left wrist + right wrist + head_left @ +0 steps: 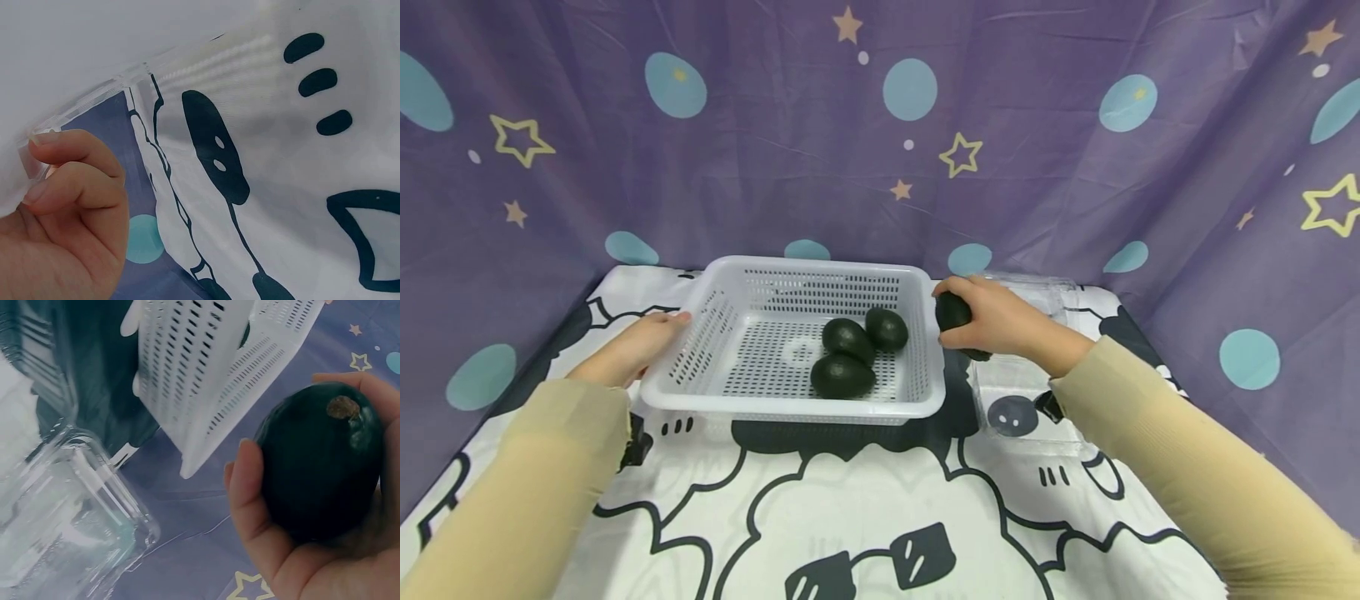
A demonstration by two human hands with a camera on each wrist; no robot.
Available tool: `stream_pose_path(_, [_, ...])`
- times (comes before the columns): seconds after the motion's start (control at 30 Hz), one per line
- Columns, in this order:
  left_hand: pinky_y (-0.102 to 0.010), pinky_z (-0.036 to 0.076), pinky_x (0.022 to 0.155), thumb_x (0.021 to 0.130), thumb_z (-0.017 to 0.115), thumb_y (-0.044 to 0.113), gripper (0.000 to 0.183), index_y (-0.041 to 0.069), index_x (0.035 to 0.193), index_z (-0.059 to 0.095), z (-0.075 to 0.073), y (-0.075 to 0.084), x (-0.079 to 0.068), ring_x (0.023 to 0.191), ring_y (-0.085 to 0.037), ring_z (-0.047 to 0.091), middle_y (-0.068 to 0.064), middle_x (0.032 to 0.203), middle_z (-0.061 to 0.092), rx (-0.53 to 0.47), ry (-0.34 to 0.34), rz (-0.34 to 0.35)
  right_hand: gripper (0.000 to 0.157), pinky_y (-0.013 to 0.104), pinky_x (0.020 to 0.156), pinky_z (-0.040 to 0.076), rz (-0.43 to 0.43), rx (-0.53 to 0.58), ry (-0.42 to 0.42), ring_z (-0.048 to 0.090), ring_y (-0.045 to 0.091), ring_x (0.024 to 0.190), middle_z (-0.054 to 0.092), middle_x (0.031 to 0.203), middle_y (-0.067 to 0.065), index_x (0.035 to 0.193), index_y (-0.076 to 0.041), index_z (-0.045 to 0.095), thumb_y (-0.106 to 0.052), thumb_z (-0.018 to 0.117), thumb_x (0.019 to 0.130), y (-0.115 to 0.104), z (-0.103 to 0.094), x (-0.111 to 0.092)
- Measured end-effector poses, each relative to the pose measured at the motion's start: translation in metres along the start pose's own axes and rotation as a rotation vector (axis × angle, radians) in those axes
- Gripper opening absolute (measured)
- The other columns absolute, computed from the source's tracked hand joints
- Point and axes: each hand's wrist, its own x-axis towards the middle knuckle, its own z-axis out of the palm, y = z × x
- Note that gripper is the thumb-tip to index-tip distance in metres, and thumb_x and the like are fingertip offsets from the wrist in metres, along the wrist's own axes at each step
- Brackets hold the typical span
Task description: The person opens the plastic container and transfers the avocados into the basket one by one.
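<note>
A white plastic basket (797,407) with slotted walls stands on the table, and three dark green avocados (842,377) lie together toward its right side. My left hand (643,343) grips the basket's left rim; its curled fingers (81,187) show at that edge in the left wrist view. Just outside the basket's right wall, my right hand (992,315) holds another avocado (322,465), whose brown stem spot faces the right wrist camera. Below that hand a clear plastic container (147,534) stands apart from the basket. A dark patch under the right hand is partly hidden.
A white cloth with black cartoon drawings (850,517) covers the table. Behind it hangs a purple curtain (820,167) with stars and blue spots, close to the basket's far side. The clear container reaches under my right forearm.
</note>
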Motion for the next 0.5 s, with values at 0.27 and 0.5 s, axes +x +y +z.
stream_pose_path(0.27, [-0.035, 0.057, 0.073, 0.106, 0.014, 0.048, 0.076, -0.013, 0.150, 0.014, 0.001, -0.001, -0.001, 0.081, -0.010, 0.066, -0.031, 0.131, 0.051, 0.000, 0.012, 0.001, 0.061, 0.046, 0.088, 0.050, -0.011, 0.005, -0.060, 0.059, 0.030, 0.104, 0.060, 0.127, 0.015, 0.137, -0.012, 0.053, -0.027, 0.073, 0.082, -0.014, -0.003, 0.011])
stream_pose_path(0.5, [-0.035, 0.057, 0.074, 0.106, 0.014, 0.048, 0.076, -0.014, 0.149, 0.015, 0.000, -0.002, 0.000, 0.083, -0.011, 0.067, -0.032, 0.132, 0.051, 0.004, 0.009, 0.007, 0.061, 0.043, 0.086, 0.051, -0.001, 0.008, -0.099, 0.058, 0.028, 0.103, 0.059, 0.128, 0.013, 0.138, -0.014, 0.053, -0.028, 0.072, 0.082, -0.023, -0.005, 0.020])
